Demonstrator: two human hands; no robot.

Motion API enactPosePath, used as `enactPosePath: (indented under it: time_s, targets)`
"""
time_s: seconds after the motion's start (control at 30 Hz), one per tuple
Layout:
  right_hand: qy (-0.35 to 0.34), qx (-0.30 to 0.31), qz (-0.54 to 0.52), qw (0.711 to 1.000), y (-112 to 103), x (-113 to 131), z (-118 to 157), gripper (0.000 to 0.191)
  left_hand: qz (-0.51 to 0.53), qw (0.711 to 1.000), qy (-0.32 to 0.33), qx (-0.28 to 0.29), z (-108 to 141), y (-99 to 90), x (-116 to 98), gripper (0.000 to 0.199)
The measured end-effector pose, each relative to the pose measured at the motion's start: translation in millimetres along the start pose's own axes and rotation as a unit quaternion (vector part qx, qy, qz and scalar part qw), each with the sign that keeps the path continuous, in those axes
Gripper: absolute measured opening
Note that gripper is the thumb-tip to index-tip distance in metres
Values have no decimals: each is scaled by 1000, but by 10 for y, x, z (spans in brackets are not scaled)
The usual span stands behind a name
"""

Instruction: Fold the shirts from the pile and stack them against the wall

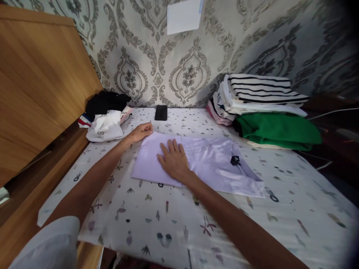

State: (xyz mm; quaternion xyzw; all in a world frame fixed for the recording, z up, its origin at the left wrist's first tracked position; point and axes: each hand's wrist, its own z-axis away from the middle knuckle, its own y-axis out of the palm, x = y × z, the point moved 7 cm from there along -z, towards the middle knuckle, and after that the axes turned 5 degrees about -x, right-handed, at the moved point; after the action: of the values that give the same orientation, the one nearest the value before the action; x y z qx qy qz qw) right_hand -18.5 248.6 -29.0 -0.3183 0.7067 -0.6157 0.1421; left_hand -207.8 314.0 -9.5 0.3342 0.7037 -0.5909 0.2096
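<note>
A lavender garment, likely a shirt [215,164], lies partly folded across the patterned sheet, its neck end with a dark label toward the right. At its far left corner my left hand [142,131] has its fingers closed in a pinch on the fabric edge. My right hand [174,158] rests flat on the folded part near the middle, fingers spread and pointing away from me. The right palm hides a bit of the cloth beneath it.
Left of the shirt sits a small pile of black and white clothes [105,127]. A dark phone-like object [160,113] lies near the wall. At right stand a stack of folded clothes [260,87] and a green garment [277,129]. A wooden panel [42,82] rises at left.
</note>
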Motion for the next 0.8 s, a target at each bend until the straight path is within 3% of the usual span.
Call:
enactPosePath:
  time_s: [0.2,0.33,0.4,0.5,0.57,0.7,0.8]
  targets:
    - [-8,9,21,1000,-34,21,14,57,-178,984,-6,-13,-17,-74,36,27]
    - [-9,-3,26,1000,-19,12,15,57,-298,953,23,-50,169,-187,-190,29]
    - [-11,-10,24,1000,-4,8,14,57,-298,954,39,1,372,-198,-357,28]
    - [-16,-20,19,999,3,11,16,56,-217,956,32,193,834,-81,-600,39]
    - [-16,-24,13,999,-5,14,20,56,-210,938,15,274,1172,-25,-743,38]
    - [-12,-18,-2,1000,-14,22,26,56,-270,928,20,255,1589,-11,-934,9]
    - [-11,-20,-17,1000,-42,30,33,55,-228,939,15,256,1704,-16,-965,8]
